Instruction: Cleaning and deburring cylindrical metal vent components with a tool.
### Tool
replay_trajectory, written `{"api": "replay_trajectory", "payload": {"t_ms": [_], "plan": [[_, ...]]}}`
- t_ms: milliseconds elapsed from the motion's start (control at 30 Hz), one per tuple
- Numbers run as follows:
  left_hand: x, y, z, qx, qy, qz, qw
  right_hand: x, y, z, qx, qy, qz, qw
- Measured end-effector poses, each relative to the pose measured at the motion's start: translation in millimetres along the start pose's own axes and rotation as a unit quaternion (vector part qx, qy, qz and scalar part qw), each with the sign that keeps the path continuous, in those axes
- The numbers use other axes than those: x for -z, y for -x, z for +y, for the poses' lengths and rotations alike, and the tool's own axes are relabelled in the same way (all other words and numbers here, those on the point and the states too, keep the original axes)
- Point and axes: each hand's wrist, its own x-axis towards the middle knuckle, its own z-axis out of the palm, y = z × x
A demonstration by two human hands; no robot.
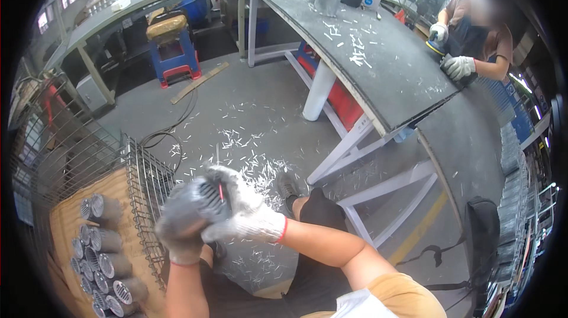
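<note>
Cylinder (188, 210) in our gloved hands, we are handling its slotted end, which is facing our right side; attending to that end seems to be the step in hand. The next move, we judge, is calling for a firm left hold and careful right fingers along the slots. Our left hand (184, 251) is wrapping around the near end of the body, its forearm rising almost straight from below. Our right hand (251, 216) is reaching across from the right with the elbow bent, its fingers curving past the slots and its thumb lying lower down. A slim red item (222, 192) is showing between them; we cannot tell whether the right fingers are pinching it. The held piece is hanging above the floor (133, 105), just beside the right edge of the cage (142, 185). Other cylinders (115, 265) are lying on the cardboard (135, 251) toward the cage's near edge. Pale slivers (254, 170) are littering the floor off the left edge of the bench (408, 96).
</note>
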Motion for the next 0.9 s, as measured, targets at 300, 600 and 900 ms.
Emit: {"api": "replay_trajectory", "payload": {"t_ms": [300,600,900], "plan": [[-20.9,-15.5,-17.5,-0.230,-0.483,0.088,0.840,89.5,-56.5,-49.1,-0.020,0.095,0.121,0.988],[-20.4,-0.2,2.9,-0.109,-0.635,-0.117,0.756,249.2,-144.8,-105.6,0.014,0.341,0.043,0.939],[9.6,90.7,76.1,-0.252,-0.683,0.112,0.677,113.5,-202.3,-110.2,0.126,0.446,-0.115,0.878]]}}
